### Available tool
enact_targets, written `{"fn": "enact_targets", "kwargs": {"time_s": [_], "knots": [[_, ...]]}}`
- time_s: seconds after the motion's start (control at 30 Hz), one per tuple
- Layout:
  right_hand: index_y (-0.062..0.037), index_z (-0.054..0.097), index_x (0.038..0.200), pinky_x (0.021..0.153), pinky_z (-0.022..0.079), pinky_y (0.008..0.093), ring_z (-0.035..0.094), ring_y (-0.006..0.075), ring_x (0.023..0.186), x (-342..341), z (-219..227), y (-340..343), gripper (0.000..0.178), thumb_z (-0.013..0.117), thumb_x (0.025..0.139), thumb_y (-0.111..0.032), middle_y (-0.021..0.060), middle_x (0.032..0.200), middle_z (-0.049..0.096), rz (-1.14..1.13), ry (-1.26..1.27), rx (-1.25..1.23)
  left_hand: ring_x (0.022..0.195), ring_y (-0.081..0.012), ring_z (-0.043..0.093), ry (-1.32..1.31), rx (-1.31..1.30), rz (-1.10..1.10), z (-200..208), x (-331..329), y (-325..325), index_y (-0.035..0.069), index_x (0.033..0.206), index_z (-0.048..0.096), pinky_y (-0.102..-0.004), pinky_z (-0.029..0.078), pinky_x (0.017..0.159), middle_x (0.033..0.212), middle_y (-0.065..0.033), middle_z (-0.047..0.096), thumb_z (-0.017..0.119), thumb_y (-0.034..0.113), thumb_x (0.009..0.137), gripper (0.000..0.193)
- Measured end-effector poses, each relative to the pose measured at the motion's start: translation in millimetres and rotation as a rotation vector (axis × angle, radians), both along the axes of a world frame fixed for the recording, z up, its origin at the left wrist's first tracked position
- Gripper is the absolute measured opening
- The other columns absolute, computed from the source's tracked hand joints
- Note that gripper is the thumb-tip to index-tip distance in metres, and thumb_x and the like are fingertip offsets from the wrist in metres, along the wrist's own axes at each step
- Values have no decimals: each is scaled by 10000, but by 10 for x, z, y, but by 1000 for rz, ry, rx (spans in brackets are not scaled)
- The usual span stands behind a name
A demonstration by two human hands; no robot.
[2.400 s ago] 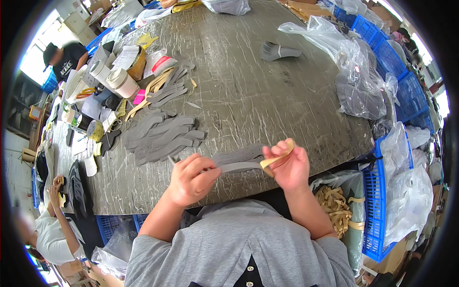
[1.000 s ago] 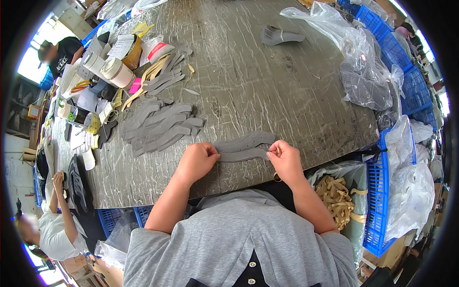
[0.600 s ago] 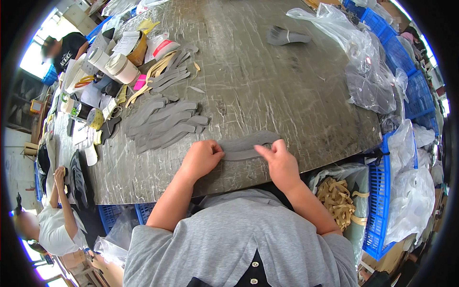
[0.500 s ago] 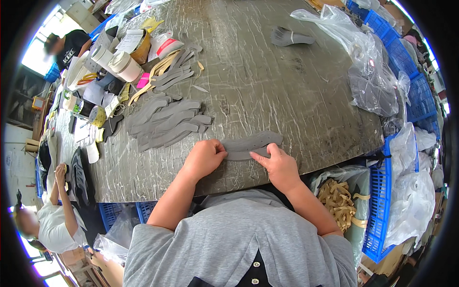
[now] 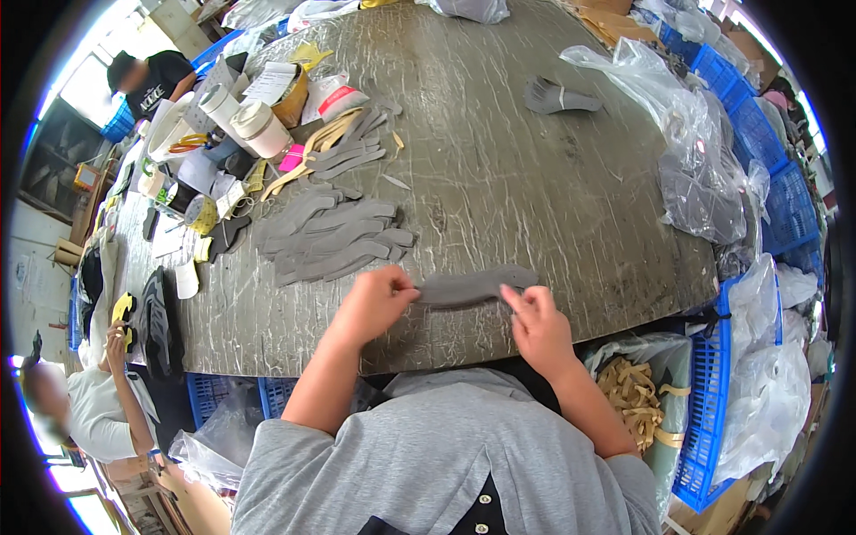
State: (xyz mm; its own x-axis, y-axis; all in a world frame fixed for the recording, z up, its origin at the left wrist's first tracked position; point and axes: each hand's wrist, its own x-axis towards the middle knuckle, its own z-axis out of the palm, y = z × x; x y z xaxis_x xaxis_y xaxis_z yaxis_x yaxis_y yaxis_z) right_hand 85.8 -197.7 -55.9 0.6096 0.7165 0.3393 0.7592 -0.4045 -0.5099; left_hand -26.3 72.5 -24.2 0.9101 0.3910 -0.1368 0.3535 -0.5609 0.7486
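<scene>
While your two hands meet over its ends, the gray strip [image 5: 468,287] lies flat on the table [image 5: 544,196], twelve o'clock from your chest and close to the near edge. It looks matte and smooth, with a gently waved outline; how many layers it has is hard to tell. The table is dark, streaked and creased. From the strip, a pile of similar gray strips [image 5: 330,236] sits at ten o'clock, a banded, fanned bundle [image 5: 562,98] at one, and curled tan strips [image 5: 629,401] at four.

Your left hand [image 5: 379,303] covers the nine o'clock end, thumb and forefinger drawn together; whether they pinch the strip is unclear. Your right hand [image 5: 539,325], fingertips blurred, is loosely spread at the three o'clock end, forefinger pointing over the strip, its contact uncertain.
</scene>
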Motion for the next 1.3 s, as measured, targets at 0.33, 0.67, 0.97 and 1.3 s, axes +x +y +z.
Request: {"fn": "enact_targets", "kwargs": {"time_s": [0.33,0.67,0.97,1.3], "knots": [[-39,696,996,584,461,275,569,147,623,-135,313,220,154,712,844,-63,80,907,610,59,470,275,1088,-349,615,-104,377,410,350,-404,657,42,1261,545,-419,500,895,1178,-191,629,802,237,782,577],[29,685,921,613,476,290,624,153,708,-209,565,520,84,658,860,-21,97,819,669,190,766,278,770,-317,604,-441,273,-427,261,105,-668,23,1457,317,-398,537,603,982,-159,505,530,713,774,994],[23,714,930,582,457,237,581,61,697,-160,514,444,96,692,851,-27,34,815,673,168,952,293,761,-366,603,-397,104,-492,226,159,-683,12,1444,308,-445,533,633,994,-184,504,523,731,777,1005],[15,665,898,579,437,213,560,55,680,-167,429,470,54,655,905,-37,19,796,635,221,1190,458,856,-277,616,-556,-204,-499,190,222,-608,12,1411,387,-383,533,713,1092,-151,519,563,632,857,850]]}}
